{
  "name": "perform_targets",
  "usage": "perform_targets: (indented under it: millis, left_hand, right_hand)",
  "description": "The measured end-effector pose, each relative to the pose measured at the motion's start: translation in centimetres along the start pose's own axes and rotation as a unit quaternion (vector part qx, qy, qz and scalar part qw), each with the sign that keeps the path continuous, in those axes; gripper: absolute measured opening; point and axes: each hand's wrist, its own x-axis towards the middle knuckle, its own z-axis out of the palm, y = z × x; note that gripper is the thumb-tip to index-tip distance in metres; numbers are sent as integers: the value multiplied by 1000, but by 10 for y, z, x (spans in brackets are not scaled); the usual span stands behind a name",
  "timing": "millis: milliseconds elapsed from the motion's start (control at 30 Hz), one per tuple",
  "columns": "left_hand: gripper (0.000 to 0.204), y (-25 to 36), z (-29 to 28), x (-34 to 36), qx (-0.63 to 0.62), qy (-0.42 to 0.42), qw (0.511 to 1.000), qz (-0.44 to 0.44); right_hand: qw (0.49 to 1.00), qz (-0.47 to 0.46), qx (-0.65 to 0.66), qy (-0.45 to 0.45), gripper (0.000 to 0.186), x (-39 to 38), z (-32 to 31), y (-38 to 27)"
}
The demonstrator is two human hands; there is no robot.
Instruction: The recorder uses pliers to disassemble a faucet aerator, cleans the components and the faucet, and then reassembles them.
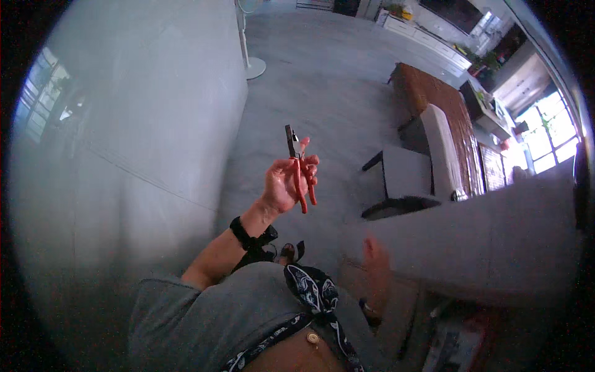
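- The left hand (pixel 286 183) gripped red-handled pliers (pixel 299 167), their dark jaws pointing up above the fingers.
- The right hand (pixel 375 266) was blurred; its grip cannot be told.

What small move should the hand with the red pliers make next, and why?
Probably shift the fingers to wrap both handles. The left hand holds the pliers loosely, upright in the air, red handles lying across the open palm, jaws up. The right hand is low and blurred, touching nothing I can make out.
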Motion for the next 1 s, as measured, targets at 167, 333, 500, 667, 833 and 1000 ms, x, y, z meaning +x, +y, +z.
perform_targets:
  millis: [167,333,500,667,833,1000]
  left_hand:
    - [47,9,6,50,191,182,958,116]
    - [50,60,-11,127,405,190,885,134]
    - [38,119,-28,227,516,153,841,54]
    - [34,152,-47,357,505,87,858,-30]
    - [28,143,-65,505,451,47,891,-11]
    - [26,146,-87,635,410,60,909,-45]
  right_hand:
    - [901,-230,358,-85,43,133,-36,-129]
    - [877,-279,360,-150,30,257,-24,-202]
    - [783,-32,578,-227,18,373,-30,-213]
    - [721,-17,637,-273,23,482,-85,-196]
    - [669,-81,724,-147,33,593,-114,-196]
    - [650,-148,699,-260,41,732,-123,-152]
